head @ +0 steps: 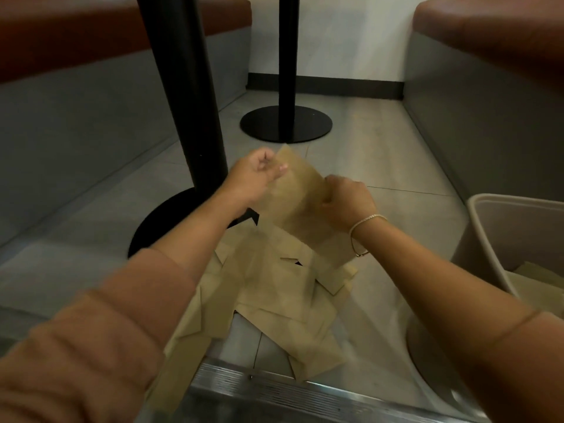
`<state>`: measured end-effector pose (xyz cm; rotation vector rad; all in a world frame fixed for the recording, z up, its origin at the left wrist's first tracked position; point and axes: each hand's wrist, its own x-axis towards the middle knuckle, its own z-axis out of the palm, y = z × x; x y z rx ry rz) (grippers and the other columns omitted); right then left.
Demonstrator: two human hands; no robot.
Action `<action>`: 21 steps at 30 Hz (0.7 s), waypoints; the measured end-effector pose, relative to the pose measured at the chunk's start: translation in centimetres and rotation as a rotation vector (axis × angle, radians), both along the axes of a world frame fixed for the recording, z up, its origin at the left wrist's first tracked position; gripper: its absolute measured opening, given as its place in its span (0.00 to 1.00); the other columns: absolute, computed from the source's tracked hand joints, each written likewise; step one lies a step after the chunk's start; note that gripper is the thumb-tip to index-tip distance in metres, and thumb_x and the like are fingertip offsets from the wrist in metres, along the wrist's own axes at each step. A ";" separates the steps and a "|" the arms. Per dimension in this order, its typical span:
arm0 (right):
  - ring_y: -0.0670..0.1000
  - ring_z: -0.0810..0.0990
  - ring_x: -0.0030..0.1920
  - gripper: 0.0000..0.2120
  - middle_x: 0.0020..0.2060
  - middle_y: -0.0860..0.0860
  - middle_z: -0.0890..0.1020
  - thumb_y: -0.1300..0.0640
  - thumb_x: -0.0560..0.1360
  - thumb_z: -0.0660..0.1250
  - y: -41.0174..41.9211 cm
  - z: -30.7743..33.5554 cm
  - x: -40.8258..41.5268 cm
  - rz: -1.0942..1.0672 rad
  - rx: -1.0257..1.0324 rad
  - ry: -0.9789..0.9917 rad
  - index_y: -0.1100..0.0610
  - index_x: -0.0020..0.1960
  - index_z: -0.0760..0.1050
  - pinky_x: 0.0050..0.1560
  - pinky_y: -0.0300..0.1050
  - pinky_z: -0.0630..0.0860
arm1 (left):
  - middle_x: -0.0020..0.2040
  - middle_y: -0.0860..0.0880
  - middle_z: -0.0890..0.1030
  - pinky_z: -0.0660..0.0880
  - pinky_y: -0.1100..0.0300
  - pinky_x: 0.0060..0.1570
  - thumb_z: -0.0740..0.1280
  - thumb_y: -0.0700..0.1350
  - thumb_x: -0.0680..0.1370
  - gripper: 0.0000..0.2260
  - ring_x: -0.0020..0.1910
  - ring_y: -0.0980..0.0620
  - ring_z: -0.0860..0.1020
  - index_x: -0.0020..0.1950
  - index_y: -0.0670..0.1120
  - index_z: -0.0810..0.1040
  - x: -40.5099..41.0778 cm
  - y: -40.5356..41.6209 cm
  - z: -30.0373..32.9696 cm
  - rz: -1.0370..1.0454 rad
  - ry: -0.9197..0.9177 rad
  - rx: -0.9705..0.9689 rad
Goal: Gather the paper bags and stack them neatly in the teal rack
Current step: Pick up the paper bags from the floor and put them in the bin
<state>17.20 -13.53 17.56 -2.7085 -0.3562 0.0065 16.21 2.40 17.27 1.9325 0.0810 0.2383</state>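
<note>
While a loose pile of paper bags [268, 288] lies on the floor beside the black table post [186, 96], the left hand [253, 175] and right hand [348, 199] each pinch one raised bag [297, 196] above that post's base, likely squaring it for stacking.

Two bare forearms with tan-orange sleeves [91, 325] pushed up; thin beaded bracelets [364, 222] circle the right wrist.
</note>
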 end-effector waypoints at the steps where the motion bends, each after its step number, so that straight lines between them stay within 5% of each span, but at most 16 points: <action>1: 0.59 0.75 0.50 0.10 0.51 0.58 0.78 0.63 0.74 0.56 -0.4 -0.2 -0.1 -0.010 -0.033 0.018 0.57 0.53 0.72 0.46 0.48 0.71 | 0.51 0.49 0.81 0.76 0.53 0.54 0.66 0.47 0.77 0.02 0.52 0.50 0.80 0.49 0.51 0.75 0.2 -0.1 -1.9 0.031 0.052 0.016; 4: 0.59 0.75 0.50 0.13 0.52 0.59 0.77 0.66 0.74 0.54 -1.6 -0.8 -0.6 -0.054 -0.078 0.044 0.59 0.54 0.73 0.43 0.45 0.69 | 0.63 0.46 0.74 0.71 0.55 0.55 0.68 0.50 0.76 0.22 0.63 0.46 0.73 0.68 0.46 0.68 -0.1 0.4 -8.2 0.114 0.379 0.358; 9: 0.61 0.75 0.49 0.14 0.52 0.60 0.77 0.67 0.73 0.55 -3.0 -2.2 -0.7 -0.085 -0.077 0.071 0.59 0.55 0.73 0.44 0.47 0.71 | 0.67 0.43 0.68 0.67 0.52 0.62 0.66 0.53 0.76 0.27 0.66 0.43 0.67 0.70 0.43 0.62 -1.8 2.2 -15.1 0.145 0.769 0.800; 13: 0.61 0.76 0.52 0.14 0.51 0.60 0.78 0.66 0.73 0.55 -2.8 -3.7 -0.5 -0.095 -0.061 0.084 0.59 0.56 0.73 0.44 0.48 0.73 | 0.68 0.43 0.66 0.62 0.50 0.66 0.64 0.60 0.74 0.33 0.67 0.42 0.65 0.73 0.44 0.61 -1.6 2.5 -16.3 0.173 0.838 0.821; 21: 0.62 0.77 0.53 0.15 0.52 0.60 0.78 0.66 0.73 0.56 -2.0 -5.9 -1.4 -0.048 -0.025 0.130 0.58 0.57 0.73 0.45 0.46 0.71 | 0.66 0.42 0.70 0.64 0.50 0.65 0.70 0.48 0.73 0.27 0.66 0.41 0.67 0.68 0.45 0.66 -1.6 3.1 -16.1 0.450 0.738 0.653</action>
